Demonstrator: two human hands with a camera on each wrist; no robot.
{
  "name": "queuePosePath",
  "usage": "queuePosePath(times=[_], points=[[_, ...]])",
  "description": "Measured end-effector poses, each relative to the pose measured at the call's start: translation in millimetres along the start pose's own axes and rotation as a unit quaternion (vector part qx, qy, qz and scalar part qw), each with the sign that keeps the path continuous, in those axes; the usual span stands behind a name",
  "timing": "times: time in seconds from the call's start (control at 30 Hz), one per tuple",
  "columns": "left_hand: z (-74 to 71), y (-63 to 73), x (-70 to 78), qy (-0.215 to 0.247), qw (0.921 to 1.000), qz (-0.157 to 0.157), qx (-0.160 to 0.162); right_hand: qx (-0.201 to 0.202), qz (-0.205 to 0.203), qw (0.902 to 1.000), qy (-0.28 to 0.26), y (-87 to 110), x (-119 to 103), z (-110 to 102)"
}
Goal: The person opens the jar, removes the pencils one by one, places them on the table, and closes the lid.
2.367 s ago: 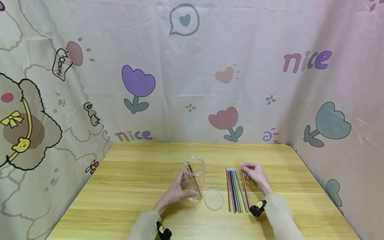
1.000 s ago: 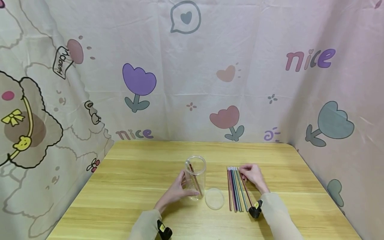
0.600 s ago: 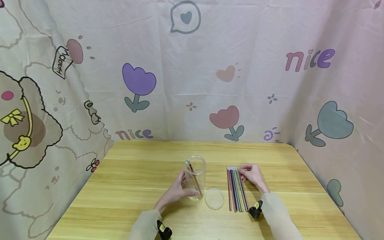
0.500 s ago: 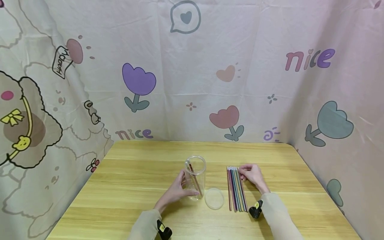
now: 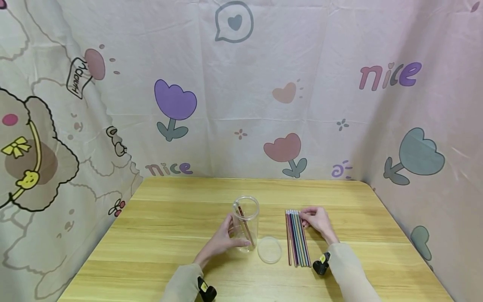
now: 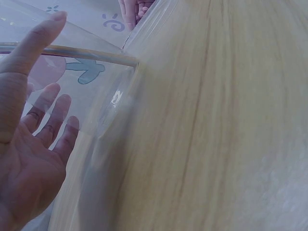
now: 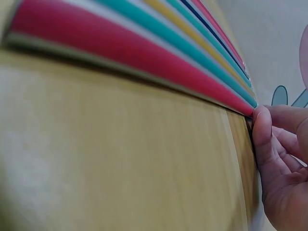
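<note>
A clear plastic jar (image 5: 252, 224) stands upright on the table, and two pencils (image 5: 247, 230) lean inside it. My left hand (image 5: 220, 243) holds the jar low down; in the left wrist view its thumb crosses the near wall while the other fingers show through the plastic. Right of the jar, several coloured pencils (image 5: 295, 239) lie side by side in a row. At the row's right edge is a red pencil (image 7: 120, 50), whose far end my right hand (image 5: 316, 217) pinches between thumb and forefinger.
A round clear lid (image 5: 269, 250) lies flat between the jar and the pencil row. The wooden table (image 5: 170, 226) runs back to a printed cloth (image 5: 234, 84), which also hangs at both sides.
The right hand has moved left with the red pencil, whose near end has swung left until it lies against the row. The left hand and jar have stayed put.
</note>
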State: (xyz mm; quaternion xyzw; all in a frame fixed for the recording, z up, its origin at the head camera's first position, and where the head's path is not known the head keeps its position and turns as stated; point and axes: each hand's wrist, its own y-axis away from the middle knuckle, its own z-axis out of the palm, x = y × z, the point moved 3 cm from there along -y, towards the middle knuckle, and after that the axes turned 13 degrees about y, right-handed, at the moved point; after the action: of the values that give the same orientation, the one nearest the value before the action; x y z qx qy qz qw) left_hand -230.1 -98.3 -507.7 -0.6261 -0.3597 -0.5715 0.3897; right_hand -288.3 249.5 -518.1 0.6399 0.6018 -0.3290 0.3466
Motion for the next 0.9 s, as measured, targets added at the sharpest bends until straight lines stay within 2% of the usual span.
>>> queuePosePath(times=[0.43,0.9], points=[[0.3,-1.3,-0.8,-0.001,1.0000,0.004,-0.001,-0.002,0.003,1.0000,-0.001,-0.7,1.2,1.6],[0.5,-1.4,-0.4,0.002,1.0000,-0.003,0.002,-0.017,0.001,0.9988,-0.045,-0.7,4.1,-0.3]])
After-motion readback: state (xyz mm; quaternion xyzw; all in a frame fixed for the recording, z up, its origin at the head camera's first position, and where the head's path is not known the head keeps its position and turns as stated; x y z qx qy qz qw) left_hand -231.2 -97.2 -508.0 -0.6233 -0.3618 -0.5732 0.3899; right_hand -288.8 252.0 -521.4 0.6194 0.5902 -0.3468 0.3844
